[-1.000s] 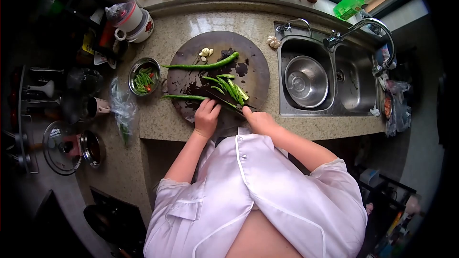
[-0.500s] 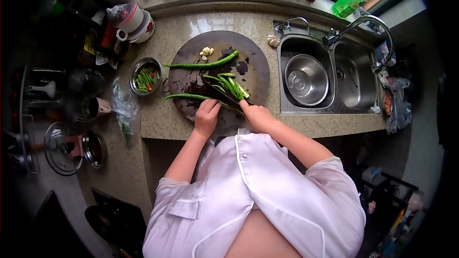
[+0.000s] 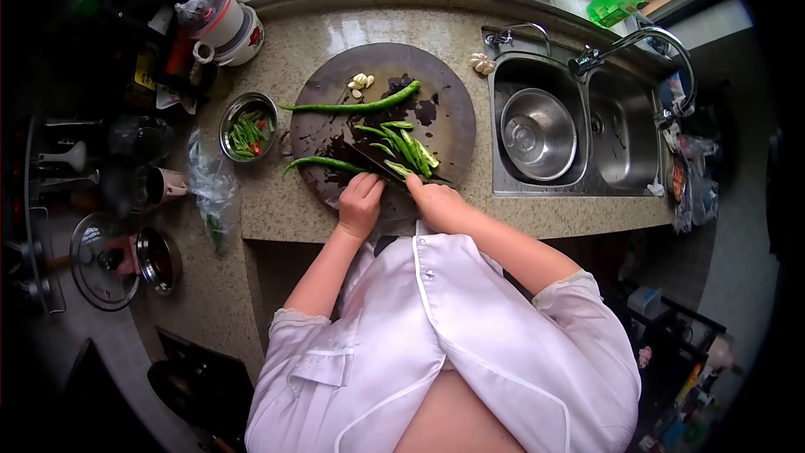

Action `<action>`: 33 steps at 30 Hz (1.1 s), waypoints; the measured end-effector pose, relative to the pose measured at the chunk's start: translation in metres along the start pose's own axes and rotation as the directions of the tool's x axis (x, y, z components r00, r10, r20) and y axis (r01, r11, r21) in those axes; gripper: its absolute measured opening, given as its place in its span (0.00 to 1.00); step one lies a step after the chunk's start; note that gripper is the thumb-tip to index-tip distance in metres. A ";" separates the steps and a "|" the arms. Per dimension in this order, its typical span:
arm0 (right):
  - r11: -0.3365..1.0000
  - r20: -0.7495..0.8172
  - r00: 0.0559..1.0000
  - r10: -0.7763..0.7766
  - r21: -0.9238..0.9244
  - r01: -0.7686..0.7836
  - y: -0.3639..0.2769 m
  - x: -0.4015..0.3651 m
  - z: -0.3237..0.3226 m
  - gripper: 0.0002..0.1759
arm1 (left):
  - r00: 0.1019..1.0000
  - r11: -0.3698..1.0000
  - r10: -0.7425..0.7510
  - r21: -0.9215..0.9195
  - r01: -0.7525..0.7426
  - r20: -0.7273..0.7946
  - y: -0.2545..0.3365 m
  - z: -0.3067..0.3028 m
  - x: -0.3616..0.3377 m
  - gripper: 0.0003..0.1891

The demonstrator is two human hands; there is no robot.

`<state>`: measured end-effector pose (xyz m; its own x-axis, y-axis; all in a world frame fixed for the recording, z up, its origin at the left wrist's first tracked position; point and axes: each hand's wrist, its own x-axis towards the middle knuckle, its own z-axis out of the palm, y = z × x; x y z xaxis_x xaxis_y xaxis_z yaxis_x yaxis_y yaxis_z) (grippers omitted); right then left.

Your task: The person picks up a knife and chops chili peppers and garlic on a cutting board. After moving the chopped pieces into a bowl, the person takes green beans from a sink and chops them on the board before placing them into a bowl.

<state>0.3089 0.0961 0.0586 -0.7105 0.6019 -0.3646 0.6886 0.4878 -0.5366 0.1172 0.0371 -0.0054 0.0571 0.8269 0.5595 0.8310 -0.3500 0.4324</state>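
Observation:
My left hand (image 3: 360, 204) has its fingers closed over a long green chili pepper (image 3: 323, 163) at the near side of the round chopping board (image 3: 455, 109). My right hand (image 3: 438, 203) grips a dark-bladed kitchen knife (image 3: 369, 159), its blade slanting up and left beside my left fingertips. Against the blade lies a freshly cut slice (image 3: 397, 169). Just beyond it, sliced green pepper pieces (image 3: 408, 148) rest in a loose pile. A whole green pepper (image 3: 360, 106) stretches across the board farther back, near some peeled garlic cloves (image 3: 360, 82).
Left of the board stands a steel bowl (image 3: 225, 147) of cut green and red peppers, beside a plastic bag (image 3: 210, 184). To the right, a double sink (image 3: 537, 190) holds a metal basin (image 3: 537, 109). Unpeeled garlic (image 3: 481, 64) lies by the sink's edge.
The knife and my right hand have shifted slightly left, toward my left hand. A cut slice now shows by the blade. The view has tilted a little.

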 end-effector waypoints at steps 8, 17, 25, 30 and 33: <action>1.000 -0.085 0.996 -0.008 -0.027 0.006 -0.021 0.011 0.002 0.14 | 1.000 0.994 -0.012 0.108 0.011 0.013 -0.002 -0.006 -0.004 0.12; 0.993 -0.064 0.996 0.069 -0.093 -0.075 0.015 -0.020 0.000 0.14 | 1.000 1.000 -0.015 -0.025 0.015 -0.002 -0.014 -0.017 0.005 0.11; 0.999 0.090 0.996 0.028 -0.031 -0.025 0.000 -0.031 -0.022 0.12 | 0.999 0.999 -0.042 -0.019 0.042 -0.029 -0.017 -0.016 0.006 0.09; 0.999 -0.027 0.999 -0.041 0.031 0.042 -0.009 0.015 -0.003 0.12 | 0.998 1.000 -0.026 0.000 0.026 -0.059 -0.021 -0.009 0.004 0.09; 0.993 -0.181 0.979 -0.089 0.059 0.101 -0.030 0.052 0.017 0.10 | 0.997 0.997 -0.074 -0.023 0.074 -0.002 -0.022 -0.012 -0.001 0.08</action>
<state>0.2484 0.1023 0.0429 -0.7309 0.6605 -0.1716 0.6033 0.5078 -0.6150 0.0925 0.0390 -0.0072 -0.0059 0.8497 0.5273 0.8201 -0.2977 0.4888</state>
